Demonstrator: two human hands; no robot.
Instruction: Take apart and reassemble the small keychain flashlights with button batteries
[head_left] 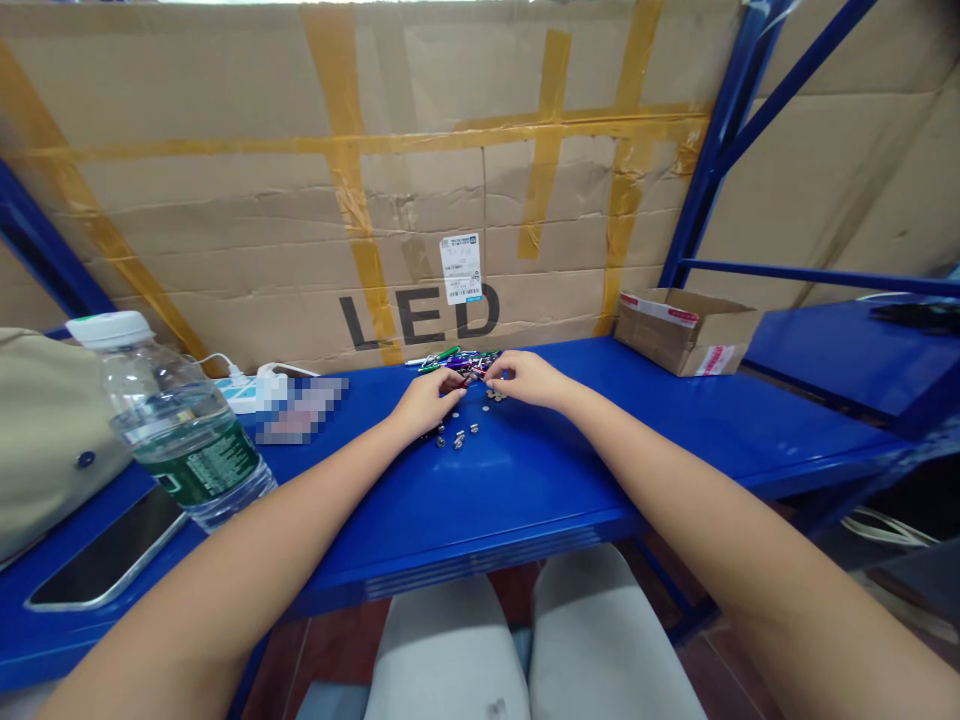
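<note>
My left hand (427, 400) and my right hand (521, 378) meet over the back of a blue steel shelf (480, 510). Their fingertips almost touch, close to a heap of small metallic-coloured green, purple and red items (457, 360). The fingers hide whatever they may hold, though a thin dark piece shows between them. Small silver metal discs (457, 437) lie scattered just below my left hand. More of them (495, 396) sit under my right fingers.
A plastic water bottle (184, 425) lies on its side at the left, beside a smartphone (105, 548) and a beige bag (45, 430). A power strip (240, 395) stands behind them. A small cardboard box (686, 332) sits at the right, against a large taped carton (480, 180).
</note>
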